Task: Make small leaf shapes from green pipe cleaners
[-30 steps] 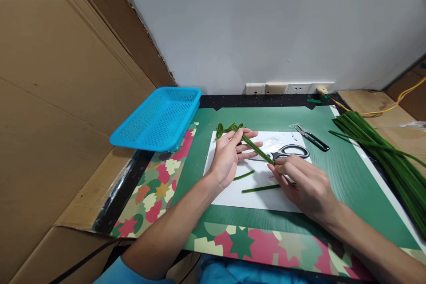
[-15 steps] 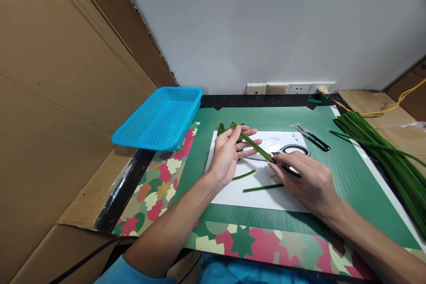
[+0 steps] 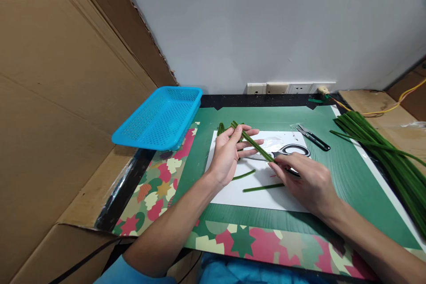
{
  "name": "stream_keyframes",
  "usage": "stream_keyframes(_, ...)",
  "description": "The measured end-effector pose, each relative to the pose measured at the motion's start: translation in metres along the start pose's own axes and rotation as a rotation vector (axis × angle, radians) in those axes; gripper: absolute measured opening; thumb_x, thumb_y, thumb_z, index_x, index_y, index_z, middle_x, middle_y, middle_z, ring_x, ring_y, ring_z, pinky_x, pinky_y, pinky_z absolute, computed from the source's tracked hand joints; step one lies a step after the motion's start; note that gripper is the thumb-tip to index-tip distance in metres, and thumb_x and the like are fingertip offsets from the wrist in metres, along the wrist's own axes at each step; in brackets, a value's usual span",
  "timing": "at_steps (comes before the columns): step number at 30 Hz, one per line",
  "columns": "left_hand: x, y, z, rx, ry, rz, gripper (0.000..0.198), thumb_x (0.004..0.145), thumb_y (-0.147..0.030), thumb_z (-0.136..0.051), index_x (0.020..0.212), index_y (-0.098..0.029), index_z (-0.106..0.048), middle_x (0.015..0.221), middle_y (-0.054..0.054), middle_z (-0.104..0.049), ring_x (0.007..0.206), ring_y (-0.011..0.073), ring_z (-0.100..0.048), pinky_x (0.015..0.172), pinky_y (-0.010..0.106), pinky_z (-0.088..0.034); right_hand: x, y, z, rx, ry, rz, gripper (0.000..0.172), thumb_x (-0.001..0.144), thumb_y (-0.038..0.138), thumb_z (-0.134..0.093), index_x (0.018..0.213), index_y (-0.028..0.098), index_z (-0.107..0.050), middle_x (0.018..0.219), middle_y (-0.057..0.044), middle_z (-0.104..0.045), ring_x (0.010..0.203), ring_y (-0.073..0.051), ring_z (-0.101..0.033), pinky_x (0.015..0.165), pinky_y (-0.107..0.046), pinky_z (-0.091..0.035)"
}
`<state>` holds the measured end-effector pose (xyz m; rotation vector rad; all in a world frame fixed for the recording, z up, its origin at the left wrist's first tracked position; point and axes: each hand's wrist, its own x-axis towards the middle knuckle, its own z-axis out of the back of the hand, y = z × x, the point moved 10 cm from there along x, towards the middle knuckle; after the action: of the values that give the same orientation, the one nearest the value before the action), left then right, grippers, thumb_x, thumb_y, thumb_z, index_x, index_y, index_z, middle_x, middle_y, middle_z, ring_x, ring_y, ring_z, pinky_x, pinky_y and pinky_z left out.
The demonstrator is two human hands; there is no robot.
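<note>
A folded length of green pipe cleaner point(image 3: 255, 143) slants between my two hands above a white sheet of paper point(image 3: 222, 197). At its upper end, the thumb of my left hand point(image 3: 226, 148) presses it against the fingers, while the other fingers stretch out beneath. My right hand point(image 3: 304, 177) pinches the lower end between thumb and fingertips. Under and beyond my right hand lie scissors point(image 3: 295, 149) with black and grey handles, partly covered. Two cut pieces rest on the paper: a short pipe cleaner point(image 3: 244, 174) and a straight pipe cleaner point(image 3: 262, 188). Bent pipe cleaners point(image 3: 220, 129) lie behind my left hand.
A blue perforated basket point(image 3: 159, 117) stands at the back left. Black-handled snips point(image 3: 314, 138) lie right of the paper on the green mat point(image 3: 349, 177). A thick bundle of green pipe cleaners point(image 3: 382, 155) is at the right edge. Wall sockets point(image 3: 299, 88) line the back.
Hardly anything differs. The extended fingers of my left hand have shifted slightly right, and both hands keep their hold on the folded pipe cleaner.
</note>
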<state>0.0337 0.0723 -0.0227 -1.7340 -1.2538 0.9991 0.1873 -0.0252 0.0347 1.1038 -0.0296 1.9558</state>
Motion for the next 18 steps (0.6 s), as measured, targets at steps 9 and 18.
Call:
stream_keyframes(9, -0.0013, -0.0005, -0.0021, 0.021, -0.007, 0.000, 0.026, 0.100, -0.042, -0.066, 0.107, -0.017, -0.064, 0.113, 0.012, -0.078, 0.089, 0.0254, -0.081, 0.070, 0.032, -0.066, -0.0004, 0.0079, -0.0008, 0.029, 0.025, 0.071, 0.003, 0.099, 0.016, -0.070, 0.099, 0.014, -0.070, 0.072, -0.003, -0.070, 0.059, -0.014, -0.061, 0.058, -0.027, -0.047)
stream_keyframes(18, -0.0009, 0.0007, -0.0019, 0.003, -0.009, 0.008, 0.025, 0.100, -0.041, -0.066, 0.106, -0.016, -0.064, 0.112, 0.013, -0.078, 0.088, 0.0250, -0.081, 0.067, 0.031, -0.066, -0.0019, 0.0088, -0.0005, -0.018, 0.021, 0.095, 0.004, 0.099, 0.016, -0.070, 0.097, 0.013, -0.070, 0.067, 0.000, -0.067, 0.053, -0.012, -0.059, 0.056, -0.027, -0.045)
